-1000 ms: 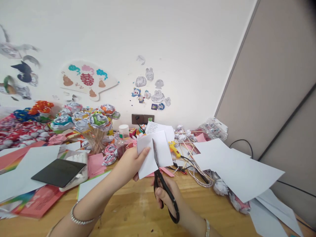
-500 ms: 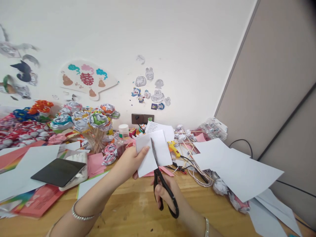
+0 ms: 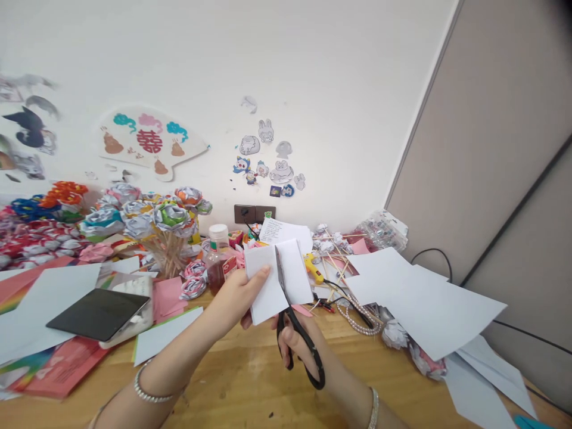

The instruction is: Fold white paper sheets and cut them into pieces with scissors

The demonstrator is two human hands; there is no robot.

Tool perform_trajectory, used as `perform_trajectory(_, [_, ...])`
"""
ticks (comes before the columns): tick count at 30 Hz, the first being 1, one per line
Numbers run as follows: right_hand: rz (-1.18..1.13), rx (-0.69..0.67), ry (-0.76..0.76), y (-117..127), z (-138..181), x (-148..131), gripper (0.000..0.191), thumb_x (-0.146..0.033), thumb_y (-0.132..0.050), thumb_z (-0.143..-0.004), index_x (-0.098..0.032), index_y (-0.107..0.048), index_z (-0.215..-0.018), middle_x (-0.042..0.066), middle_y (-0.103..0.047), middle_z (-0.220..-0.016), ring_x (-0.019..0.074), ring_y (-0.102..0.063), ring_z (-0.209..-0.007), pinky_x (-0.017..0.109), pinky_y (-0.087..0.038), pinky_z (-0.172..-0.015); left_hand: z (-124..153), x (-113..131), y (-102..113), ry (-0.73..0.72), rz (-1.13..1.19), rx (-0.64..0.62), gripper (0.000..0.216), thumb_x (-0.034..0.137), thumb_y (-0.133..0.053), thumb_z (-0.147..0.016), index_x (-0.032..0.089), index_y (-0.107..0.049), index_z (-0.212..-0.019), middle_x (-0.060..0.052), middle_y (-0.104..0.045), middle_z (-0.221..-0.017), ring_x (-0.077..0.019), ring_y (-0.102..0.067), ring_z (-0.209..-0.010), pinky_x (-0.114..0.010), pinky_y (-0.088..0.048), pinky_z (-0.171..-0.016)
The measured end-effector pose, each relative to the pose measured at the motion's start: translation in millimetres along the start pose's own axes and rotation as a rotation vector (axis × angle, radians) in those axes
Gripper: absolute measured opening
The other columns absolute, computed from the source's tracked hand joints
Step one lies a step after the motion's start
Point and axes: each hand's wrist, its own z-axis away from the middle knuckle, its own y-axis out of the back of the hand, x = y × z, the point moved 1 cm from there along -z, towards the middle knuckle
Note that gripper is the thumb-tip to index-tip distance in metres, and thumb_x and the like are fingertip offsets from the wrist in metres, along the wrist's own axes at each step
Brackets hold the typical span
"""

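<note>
Pinched in my left hand (image 3: 243, 295) is a piece of white paper (image 3: 261, 262), held up in front of me with the thumb lying on its near face. My right hand (image 3: 299, 342) grips a pair of black-handled scissors (image 3: 318, 366), with fingers through the handle loops. Their blades point away from me and run up the middle of the paper, parting it into a left and a right section. The fingers of my left hand behind the paper are hidden.
Paper flowers on sticks (image 3: 172, 220) stand at the back left, beside a jar (image 3: 218, 256). A black tablet (image 3: 98, 313) lies at left. Behind the paper are a yellow glue gun (image 3: 314, 268) and a bead string (image 3: 357, 322). Large white sheets (image 3: 429, 310) cover the right side.
The paper's two sections stand slightly farther apart along the blades. Both hands keep nearly the same place, while the background has shifted a little left in view.
</note>
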Motion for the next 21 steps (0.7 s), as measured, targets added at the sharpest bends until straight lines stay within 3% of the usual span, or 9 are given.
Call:
perform_trajectory(4, [0.024,0.0,0.004,0.8,0.8,-2.5,0.054,-0.069,-0.046,-0.069,-0.016,-0.048,-0.078,-0.006,-0.042,-0.047,0.0073,-0.041,-0.038,0.019,-0.033,-0.039,-0.4,-0.4,0.4,0.005,0.051,0.003,0.038,0.046,-0.041,-0.078,0.017,-0.051,-0.056,0.002,-0.052,-0.036,-0.0107,-0.045,-0.027,-0.019,-0.031,-0.023])
perform_trajectory(7, [0.024,-0.003,-0.004,0.5,1.4,-3.6,0.054,-0.068,-0.046,-0.069,-0.015,-0.048,-0.077,-0.006,-0.042,-0.048,0.0071,-0.041,-0.039,0.019,-0.033,-0.039,-3.2,-1.5,2.4,-0.018,0.038,0.108,0.033,0.047,-0.046,-0.075,0.016,-0.055,-0.067,-0.001,-0.061,-0.049,-0.0155,-0.056,-0.04,-0.022,-0.039,-0.032])
perform_trajectory(10, [0.002,-0.003,-0.019,-0.6,1.3,-1.5,0.052,-0.067,-0.048,-0.068,-0.015,-0.048,-0.077,-0.006,-0.041,-0.05,0.0064,-0.04,-0.038,0.018,-0.033,-0.038,-4.8,-0.3,6.2,-0.186,-0.011,0.29,0.036,0.047,-0.048,-0.074,0.015,-0.056,-0.089,-0.006,-0.066,-0.081,-0.0202,-0.062,-0.066,-0.026,-0.046,-0.049])
perform_trajectory(13, [-0.026,-0.016,-0.021,-2.0,1.2,2.1,0.05,-0.064,-0.052,-0.069,-0.015,-0.049,-0.08,-0.006,-0.043,-0.053,0.0062,-0.041,-0.039,0.018,-0.033,-0.038,-3.0,2.4,9.6,-0.356,-0.087,0.417,0.038,0.043,-0.047,-0.077,0.02,-0.048,-0.107,-0.006,-0.061,-0.103,-0.0195,-0.059,-0.081,-0.027,-0.046,-0.061])
perform_trajectory(21, [-0.08,-0.027,-0.018,-2.5,3.6,1.0,0.049,-0.063,-0.051,-0.071,-0.016,-0.048,-0.082,-0.006,-0.043,-0.053,0.0066,-0.042,-0.04,0.018,-0.034,-0.039,-0.6,3.2,11.3,-0.389,-0.284,0.51,0.028,0.039,-0.045,-0.079,0.022,-0.052,-0.101,-0.004,-0.061,-0.1,-0.0194,-0.057,-0.084,-0.029,-0.043,-0.068])
